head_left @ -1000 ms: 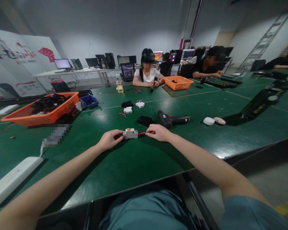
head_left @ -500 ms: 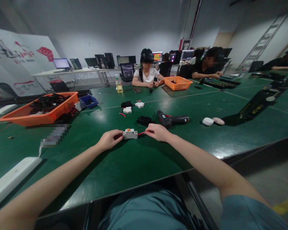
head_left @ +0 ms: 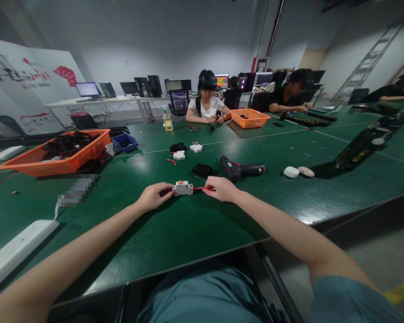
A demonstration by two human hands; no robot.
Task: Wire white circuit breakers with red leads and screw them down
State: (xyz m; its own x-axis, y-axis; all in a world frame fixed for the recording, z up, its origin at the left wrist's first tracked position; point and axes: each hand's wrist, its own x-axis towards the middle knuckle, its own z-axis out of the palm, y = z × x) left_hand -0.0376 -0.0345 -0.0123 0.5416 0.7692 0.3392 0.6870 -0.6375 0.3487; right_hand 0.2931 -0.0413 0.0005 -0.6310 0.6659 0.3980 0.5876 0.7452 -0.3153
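Switch and wire are both in your fingers. Your left hand (head_left: pixel 152 197) is narrow, thumb and fingers gripping the left end of the white switch (head_left: pixel 183 190). Your right hand (head_left: pixel 221 188) is pinched shut on the red wire (head_left: pixel 198 189), just off the switch's right end.

Switch is straight ahead of you, between both hands, over the near part of the green table (head_left: pixel 175 237). Can't tell if its underside touches the tabletop. Long axis runs left to right, close to level in view; the table's near edge slants up to the right by comparison. Orange lever (head_left: pixel 179 182) is on the upper side. Wire end points at your right hand, other end at your left. Wire carries on roughly along the same line. It meets the switch, but depth of insertion isn't readable.

Beyond your right hand: drill (head_left: pixel 234 169), nose aimed away and left, handle out to the right. Black block (head_left: pixel 202 169) sits just left of it.
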